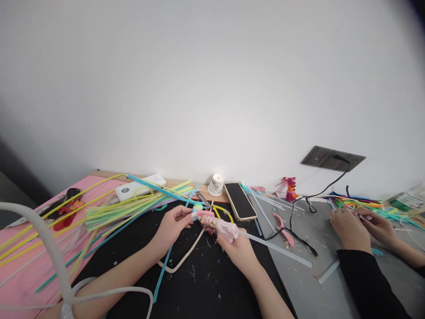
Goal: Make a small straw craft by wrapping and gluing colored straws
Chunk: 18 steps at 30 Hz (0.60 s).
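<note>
My right hand grips a pink hot-glue gun with a clear glue stick sticking out of its back toward the right. The gun's nozzle points left at a small pastel rolled piece pinched in the fingers of my left hand. Both hands hover over a black mat. A beige loop of tubing lies on the mat beneath them.
A pile of yellow, green and blue straws lies left on a pink sheet. A phone, white cup, power bank, pink pliers and black cable lie beyond. Another person's hands work at right.
</note>
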{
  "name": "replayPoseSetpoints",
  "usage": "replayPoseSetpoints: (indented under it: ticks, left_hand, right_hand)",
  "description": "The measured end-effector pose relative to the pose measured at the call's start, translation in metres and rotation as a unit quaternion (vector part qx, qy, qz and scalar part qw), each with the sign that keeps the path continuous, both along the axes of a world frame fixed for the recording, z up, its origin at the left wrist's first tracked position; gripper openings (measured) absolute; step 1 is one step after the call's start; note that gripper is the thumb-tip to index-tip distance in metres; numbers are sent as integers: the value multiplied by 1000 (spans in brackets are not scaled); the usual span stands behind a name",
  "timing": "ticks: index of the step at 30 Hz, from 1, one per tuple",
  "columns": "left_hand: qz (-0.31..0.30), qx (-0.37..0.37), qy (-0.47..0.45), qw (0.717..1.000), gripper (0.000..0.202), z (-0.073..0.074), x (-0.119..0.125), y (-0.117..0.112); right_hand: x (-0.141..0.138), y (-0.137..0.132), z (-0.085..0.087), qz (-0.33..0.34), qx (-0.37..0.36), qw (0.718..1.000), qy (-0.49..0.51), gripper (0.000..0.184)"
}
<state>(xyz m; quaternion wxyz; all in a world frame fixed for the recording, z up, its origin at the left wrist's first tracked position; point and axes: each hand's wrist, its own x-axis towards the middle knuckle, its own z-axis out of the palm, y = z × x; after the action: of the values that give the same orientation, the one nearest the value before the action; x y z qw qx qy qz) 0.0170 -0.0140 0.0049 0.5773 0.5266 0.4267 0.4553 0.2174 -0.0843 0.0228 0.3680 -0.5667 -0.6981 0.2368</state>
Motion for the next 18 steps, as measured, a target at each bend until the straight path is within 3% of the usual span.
replayPoseSetpoints:
  ticks: [13, 18]
  left_hand:
    - [-41, 17, 4, 999, 27, -1, 1, 0]
    - [-50, 23, 5, 998, 25, -1, 1, -1]
  right_hand:
    - [2, 0, 0, -24, 24, 999, -18, 19]
    - [1, 0, 4, 6, 15, 999, 31, 30]
